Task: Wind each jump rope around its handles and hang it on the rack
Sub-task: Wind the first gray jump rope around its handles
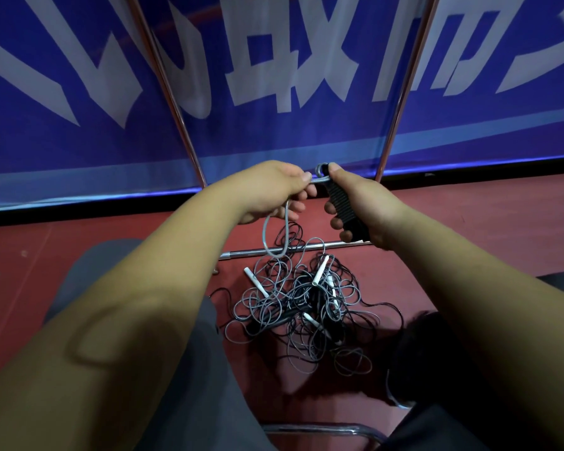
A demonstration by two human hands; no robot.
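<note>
My right hand (368, 208) grips black ribbed jump-rope handles (342, 206), held upright in front of me. A grey rope (275, 237) leaves the top of the handles, and my left hand (282, 190) pinches it just beside them; below the hand it hangs in a loop. Under my hands, on the red floor, lies a tangled pile of grey and black ropes (303, 307) with white handles (256, 283) sticking out. The metal rack (173, 89) rises behind the pile, its two slanted poles running up out of view and a low crossbar (254, 252) near the floor.
A blue banner with large white characters (274, 60) fills the wall behind the rack. My knees in dark trousers (196, 369) frame the pile on both sides. A chrome tube of the seat (323, 429) shows at the bottom. A dark shoe (404, 362) sits right of the pile.
</note>
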